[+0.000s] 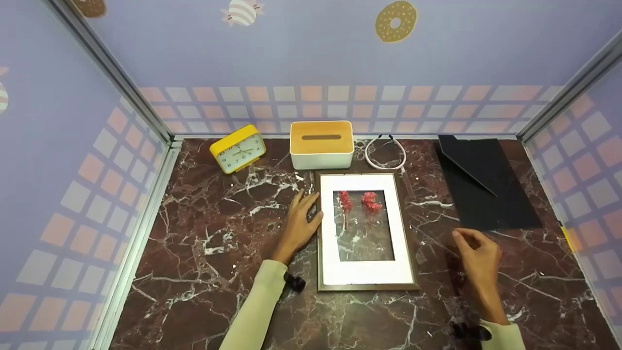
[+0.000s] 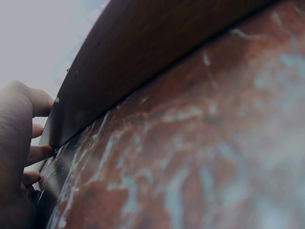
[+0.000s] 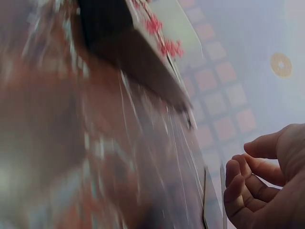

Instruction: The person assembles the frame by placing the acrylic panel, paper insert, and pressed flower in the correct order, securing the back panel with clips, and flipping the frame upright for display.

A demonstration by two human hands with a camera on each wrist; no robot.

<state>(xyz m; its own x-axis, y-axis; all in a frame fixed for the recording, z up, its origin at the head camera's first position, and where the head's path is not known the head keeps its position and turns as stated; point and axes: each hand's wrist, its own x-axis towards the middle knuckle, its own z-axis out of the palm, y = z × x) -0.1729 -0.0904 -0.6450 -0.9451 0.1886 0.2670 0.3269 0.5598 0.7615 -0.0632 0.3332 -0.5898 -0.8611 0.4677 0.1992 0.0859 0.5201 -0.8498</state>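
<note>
A brown picture frame (image 1: 365,287) with a white mat lies on the marbled table, two red flower sprigs (image 1: 371,201) in its window. My left hand (image 1: 297,223) rests at the frame's left side, its fingers fairly straight and touching the edge. In the left wrist view, those fingertips meet the frame's dark side (image 2: 105,62). To the right of the frame my right hand (image 1: 478,255) hovers apart from it, fingers loosely curled, with nothing visible between them. Beyond that hand lies a black backing board (image 1: 505,194) with a slanting stand flap (image 1: 461,165).
Along the back stand a yellow alarm clock (image 1: 240,149), a tissue box (image 1: 322,158) with a wood-coloured lid, and a white headband (image 1: 368,158). Patterned walls with metal corner rails close in the table at the back and sides. Something yellow (image 1: 566,237) sits at the right edge.
</note>
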